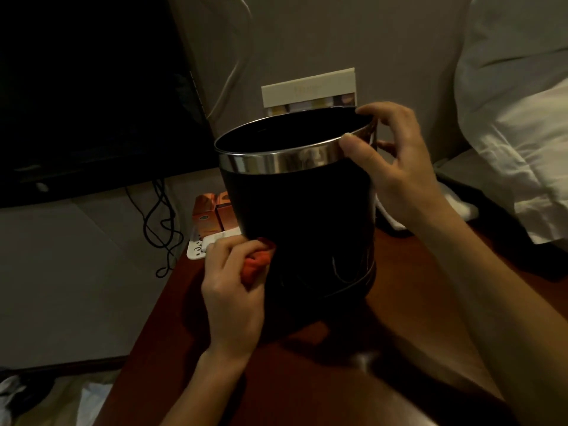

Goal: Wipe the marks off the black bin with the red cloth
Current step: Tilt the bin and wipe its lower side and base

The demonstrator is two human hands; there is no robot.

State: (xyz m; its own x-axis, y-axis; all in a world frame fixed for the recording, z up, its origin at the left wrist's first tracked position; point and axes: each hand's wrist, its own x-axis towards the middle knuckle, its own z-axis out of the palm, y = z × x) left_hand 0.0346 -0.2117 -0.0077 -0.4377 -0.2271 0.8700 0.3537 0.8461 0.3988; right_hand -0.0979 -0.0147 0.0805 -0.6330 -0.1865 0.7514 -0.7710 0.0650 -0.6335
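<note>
The black bin (302, 210) stands on the reddish-brown desk (184, 348) in front of me, tilted a little, its open mouth facing up and toward me. A shiny metal band (276, 161) runs around its top rim. My right hand (396, 167) grips that rim on the right side: my thumb lies across the metal band on the near face, and my fingers curl over the far edge of the rim. My left hand (230, 290) is closed around the bunched red cloth (256, 262) and presses it against the lower left of the bin's wall, near the base. Thin pale marks (336, 265) show on the dark wall low down, to the right of the cloth.

Behind the bin, to the left, copper-coloured boxes (212, 215) sit on the far end of the desk, and just beside them lies a white power strip (198, 249). A pale card (310, 90) stands upright against the wall behind the bin. Black cables (159, 222) hang down at the left, below a dark screen (86, 96). White bedding (516, 118) fills the right side.
</note>
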